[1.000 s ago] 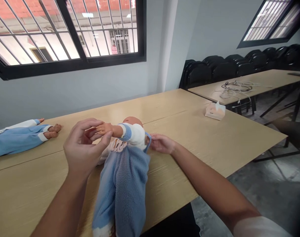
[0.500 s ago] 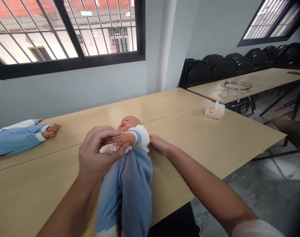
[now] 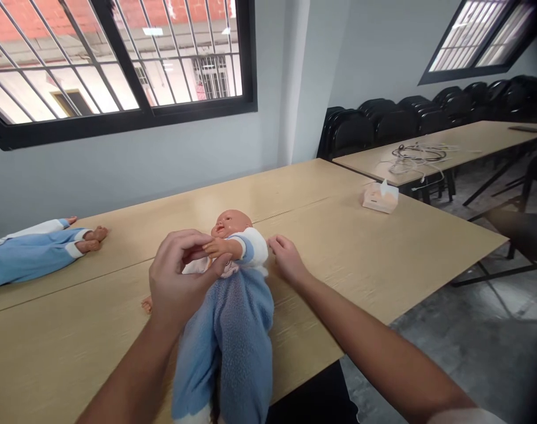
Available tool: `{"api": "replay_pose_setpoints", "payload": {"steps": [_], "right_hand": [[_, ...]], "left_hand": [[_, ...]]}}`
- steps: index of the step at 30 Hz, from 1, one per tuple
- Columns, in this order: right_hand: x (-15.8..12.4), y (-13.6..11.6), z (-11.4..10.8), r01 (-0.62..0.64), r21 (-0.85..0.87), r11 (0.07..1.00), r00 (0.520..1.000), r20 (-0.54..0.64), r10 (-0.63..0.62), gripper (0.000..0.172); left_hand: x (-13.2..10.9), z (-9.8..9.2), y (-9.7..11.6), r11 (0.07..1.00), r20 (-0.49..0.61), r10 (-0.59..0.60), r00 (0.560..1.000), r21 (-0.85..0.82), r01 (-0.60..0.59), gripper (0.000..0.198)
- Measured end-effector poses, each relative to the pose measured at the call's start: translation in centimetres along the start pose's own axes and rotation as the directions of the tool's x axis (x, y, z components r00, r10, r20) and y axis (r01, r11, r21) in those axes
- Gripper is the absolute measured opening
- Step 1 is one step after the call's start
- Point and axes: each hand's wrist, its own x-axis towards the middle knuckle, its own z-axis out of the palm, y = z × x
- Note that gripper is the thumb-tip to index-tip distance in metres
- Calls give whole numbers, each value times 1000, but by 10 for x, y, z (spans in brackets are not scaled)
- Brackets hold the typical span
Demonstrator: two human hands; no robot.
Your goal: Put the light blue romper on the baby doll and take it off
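Note:
A baby doll (image 3: 244, 318) in a white top with blue-trimmed cuffs and fuzzy light-blue trousers lies on its back on the table (image 3: 365, 259), head away from me. My left hand (image 3: 175, 274) grips the doll's raised forearm and hand (image 3: 224, 248) between thumb and fingers, holding it across the chest. Just right of the doll's white sleeve, my right hand (image 3: 288, 259) is close to the tabletop with its fingers curled in. I see nothing in it, though its palm is hidden. The doll's other hand (image 3: 147, 304) shows beyond my left wrist.
A second doll (image 3: 39, 250) in similar clothes lies at the left. A tissue box (image 3: 381, 197) stands near the right end of the table. Tangled cables (image 3: 421, 158) lie on another table (image 3: 476, 138), and stacked black chairs (image 3: 352, 132) line the wall.
My right hand has drawn slightly right, away from the doll's sleeve, and its fingers have come into view. The left hand keeps hold of the doll's arm.

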Motion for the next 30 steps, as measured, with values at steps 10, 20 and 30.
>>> {"api": "replay_pose_setpoints", "payload": {"steps": [10, 20, 30], "right_hand": [[-78, 24, 22, 326, -475, 817, 905, -93, -415, 18], [-81, 33, 33, 205, -59, 977, 963, -166, -212, 34], [-60, 20, -8, 85, -65, 994, 996, -34, -88, 25]], "left_hand": [[-7, 8, 9, 993, 39, 99, 994, 64, -102, 27], [-8, 9, 7, 998, 42, 48, 998, 49, -50, 24], [-7, 9, 1, 1000, 86, 17, 996, 4, -17, 24]]}}
